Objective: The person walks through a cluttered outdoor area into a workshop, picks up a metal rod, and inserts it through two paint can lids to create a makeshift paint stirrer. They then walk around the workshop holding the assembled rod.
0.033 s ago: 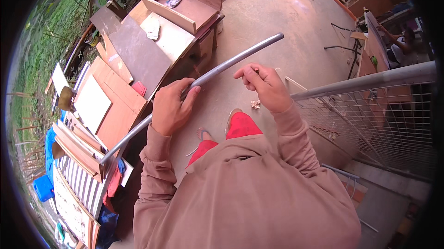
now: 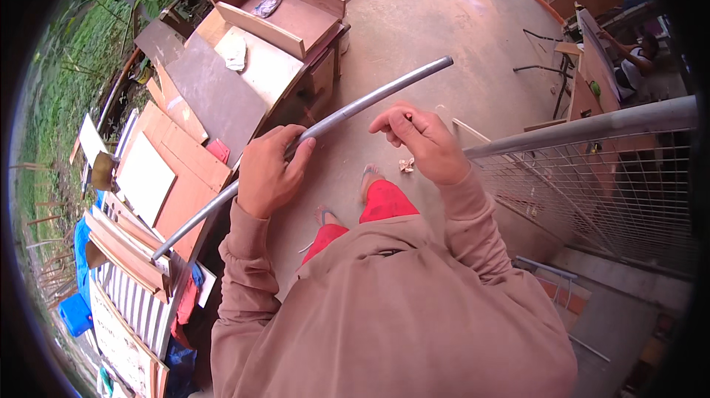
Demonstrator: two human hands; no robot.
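My left hand [image 2: 272, 170] is wrapped round a long grey metal pipe [image 2: 373, 99], gripping it near its middle. The pipe slants from the low left, over the stacked boards, up to the far right, where its end stands free in the air. To the right of the pipe and apart from it is my right hand [image 2: 423, 139], its fingers curled and the thumb pressed against them. A tiny dark bit shows at the thumb tip, too small to name.
Left stands a workbench with a brown board [image 2: 214, 87], a wooden drawer box [image 2: 296, 17] and a crumpled cloth [image 2: 233, 52]. A mesh fence with a metal rail [image 2: 584, 130] runs along the right. Beyond it, a person [image 2: 637, 61] is beside a panel. Crumpled paper [image 2: 406, 166] lies on the floor.
My right foot shows further forward past the red trouser leg. The view has shifted slightly, and the pipe's lower end sits a little further left. Both hands keep nearly the same pose.
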